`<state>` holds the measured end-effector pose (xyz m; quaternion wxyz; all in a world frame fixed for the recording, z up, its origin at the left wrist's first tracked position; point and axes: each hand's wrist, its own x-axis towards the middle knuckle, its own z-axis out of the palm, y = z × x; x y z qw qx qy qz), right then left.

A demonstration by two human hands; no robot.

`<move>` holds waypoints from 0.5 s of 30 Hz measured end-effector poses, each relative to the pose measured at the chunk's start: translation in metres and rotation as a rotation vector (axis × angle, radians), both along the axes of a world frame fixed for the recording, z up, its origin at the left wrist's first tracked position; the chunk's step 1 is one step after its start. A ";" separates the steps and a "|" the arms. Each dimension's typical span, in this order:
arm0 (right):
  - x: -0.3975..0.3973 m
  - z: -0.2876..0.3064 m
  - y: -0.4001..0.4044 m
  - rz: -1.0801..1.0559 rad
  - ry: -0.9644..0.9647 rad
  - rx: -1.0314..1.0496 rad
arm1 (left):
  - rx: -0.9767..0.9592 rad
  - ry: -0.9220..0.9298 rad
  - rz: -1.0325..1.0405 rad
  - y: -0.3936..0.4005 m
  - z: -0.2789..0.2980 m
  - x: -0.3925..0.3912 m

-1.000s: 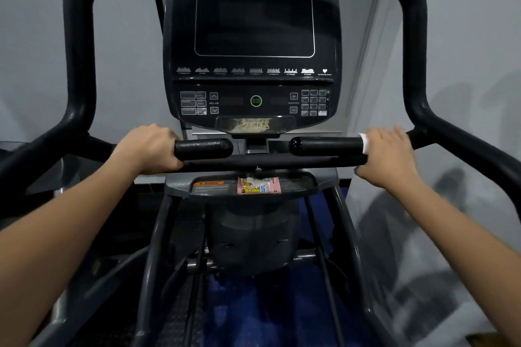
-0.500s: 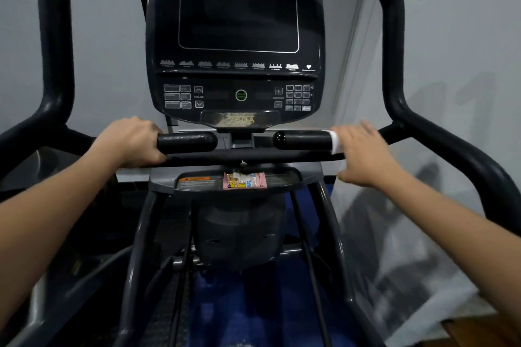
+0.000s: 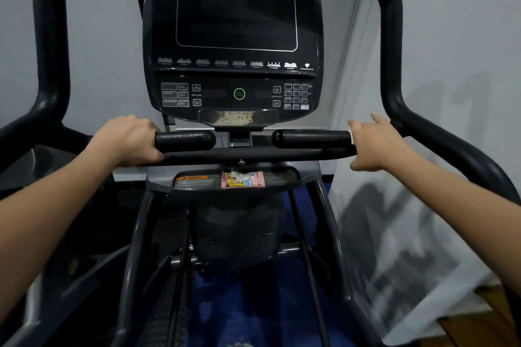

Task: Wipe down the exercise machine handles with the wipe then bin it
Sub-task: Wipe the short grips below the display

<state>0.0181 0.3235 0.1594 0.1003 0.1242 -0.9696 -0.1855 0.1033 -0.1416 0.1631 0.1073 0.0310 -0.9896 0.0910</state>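
The exercise machine has two short black handles below the console. My left hand [image 3: 128,139] grips the outer end of the left handle [image 3: 184,140]. My right hand [image 3: 376,144] wraps the outer end of the right handle [image 3: 311,138], with the forefinger lifted and the thumb curled below the bar. A thin strip of the white wipe [image 3: 350,136] shows at the hand's inner edge, between palm and handle; the rest of the wipe is hidden under the hand.
The console [image 3: 234,36] with a dark screen stands straight ahead. Tall black side bars [image 3: 390,59] curve up on both sides. A pink packet [image 3: 243,180] lies on the small tray under the crossbar. A white wall is at the right.
My right hand has slid a little outward along the right handle and its forefinger has lifted. My left hand keeps its grip. The view has shifted slightly.
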 end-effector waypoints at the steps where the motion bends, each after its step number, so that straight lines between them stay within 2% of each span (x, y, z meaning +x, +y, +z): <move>1: -0.005 0.005 -0.005 -0.026 -0.052 -0.053 | 0.000 0.004 -0.001 0.000 0.000 0.000; 3: -0.010 0.012 -0.013 -0.058 -0.112 -0.149 | 0.007 0.009 -0.001 -0.001 -0.001 -0.001; 5: -0.006 0.009 -0.015 -0.052 -0.093 -0.176 | 0.012 0.017 -0.002 -0.003 -0.002 -0.002; 10: 0.015 -0.023 -0.002 0.114 0.142 -0.112 | 0.005 0.018 -0.003 -0.003 -0.002 -0.002; 15: -0.008 -0.010 -0.002 -0.037 0.048 -0.090 | 0.009 0.021 -0.004 0.000 -0.002 -0.001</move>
